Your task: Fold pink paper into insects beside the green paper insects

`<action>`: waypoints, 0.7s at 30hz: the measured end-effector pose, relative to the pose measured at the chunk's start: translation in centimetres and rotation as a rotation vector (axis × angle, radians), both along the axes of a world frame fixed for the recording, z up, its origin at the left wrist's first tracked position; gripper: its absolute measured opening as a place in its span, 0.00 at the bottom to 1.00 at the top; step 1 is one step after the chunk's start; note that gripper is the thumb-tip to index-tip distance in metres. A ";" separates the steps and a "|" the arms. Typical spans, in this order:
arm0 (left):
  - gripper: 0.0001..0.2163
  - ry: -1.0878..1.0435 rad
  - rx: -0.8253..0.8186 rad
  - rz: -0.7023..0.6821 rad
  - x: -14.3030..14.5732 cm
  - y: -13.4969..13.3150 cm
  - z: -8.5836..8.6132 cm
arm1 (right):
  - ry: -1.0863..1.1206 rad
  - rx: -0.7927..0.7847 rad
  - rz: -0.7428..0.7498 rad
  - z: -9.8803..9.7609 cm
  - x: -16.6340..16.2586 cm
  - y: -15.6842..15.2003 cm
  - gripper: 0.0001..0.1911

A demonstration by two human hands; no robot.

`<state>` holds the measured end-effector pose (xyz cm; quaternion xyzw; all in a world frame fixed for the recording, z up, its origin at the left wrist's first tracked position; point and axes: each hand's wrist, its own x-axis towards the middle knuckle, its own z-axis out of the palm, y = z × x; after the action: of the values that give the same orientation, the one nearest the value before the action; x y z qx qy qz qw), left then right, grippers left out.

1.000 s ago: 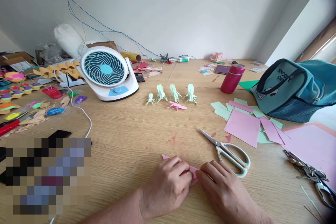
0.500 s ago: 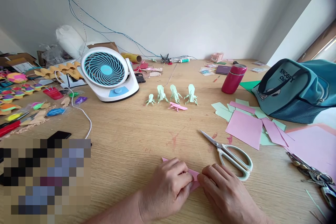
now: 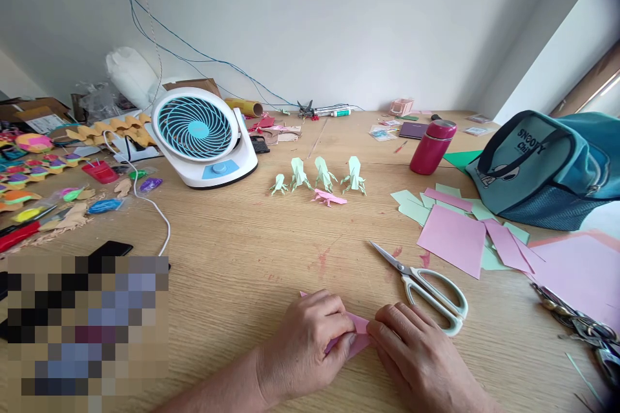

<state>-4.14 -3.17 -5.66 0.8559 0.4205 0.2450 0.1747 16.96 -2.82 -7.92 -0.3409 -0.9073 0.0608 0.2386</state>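
A folded piece of pink paper [image 3: 359, 324] lies low on the wooden table, partly covered by both hands. My left hand [image 3: 310, 339] is closed over its left part, thumb and fingers pinching it. At the paper's right end, my right hand [image 3: 419, 355] grips the edge with its fingers bent together. Scissors [image 3: 423, 287] with white handles rest just beyond my right hand, blades pointing away to the left. Farther back stand several pale green origami figures [image 3: 324, 173], with a pink origami figure [image 3: 329, 198] in front of them.
Pink and green paper sheets [image 3: 453, 239] are spread at right, before a blue bag [image 3: 537, 168] and a red flask [image 3: 433, 147]. A white fan [image 3: 203, 135] stands at back left. Keys [image 3: 576, 322] lie at the right edge; craft pieces [image 3: 43, 174] crowd the left.
My left thumb has shifted slightly and more of the pink paper shows between the hands. The whole view has moved by a few pixels; everything else stays in place.
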 end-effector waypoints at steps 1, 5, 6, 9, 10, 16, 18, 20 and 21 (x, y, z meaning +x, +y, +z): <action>0.09 0.000 -0.005 0.002 0.0 0.0 0.1 | 0.000 0.003 -0.005 0.0 0.0 0.0 0.14; 0.09 -0.003 -0.021 0.003 0.0 0.0 0.3 | 0.000 0.021 -0.015 0.1 -0.1 0.2 0.14; 0.09 -0.006 -0.025 0.000 0.0 0.0 0.3 | 0.001 0.024 -0.017 0.0 -0.1 0.2 0.14; 0.09 -0.013 -0.037 -0.011 -0.1 0.1 0.1 | 0.009 0.027 -0.018 -0.1 0.0 0.3 0.14; 0.09 -0.011 -0.035 -0.011 -0.1 0.1 0.0 | 0.015 0.030 -0.014 -0.2 0.1 0.3 0.14; 0.06 0.014 0.010 -0.008 -0.2 0.0 -0.3 | 0.019 0.035 0.002 -0.7 0.1 0.1 0.14; 0.07 0.008 -0.002 -0.022 -0.1 0.0 -0.4 | 0.049 0.066 0.008 -0.9 0.1 0.1 0.15; 0.07 0.005 -0.020 -0.026 -0.1 0.0 -0.5 | 0.059 0.066 0.009 -1.0 0.1 0.1 0.15; 0.07 0.007 -0.027 -0.026 -0.1 0.0 -0.5 | 0.041 0.040 0.006 -1.0 0.1 0.1 0.14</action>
<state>-4.28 -3.14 -6.19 0.8596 0.4133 0.2341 0.1881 17.08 -2.71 -8.90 -0.3321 -0.9043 0.0500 0.2636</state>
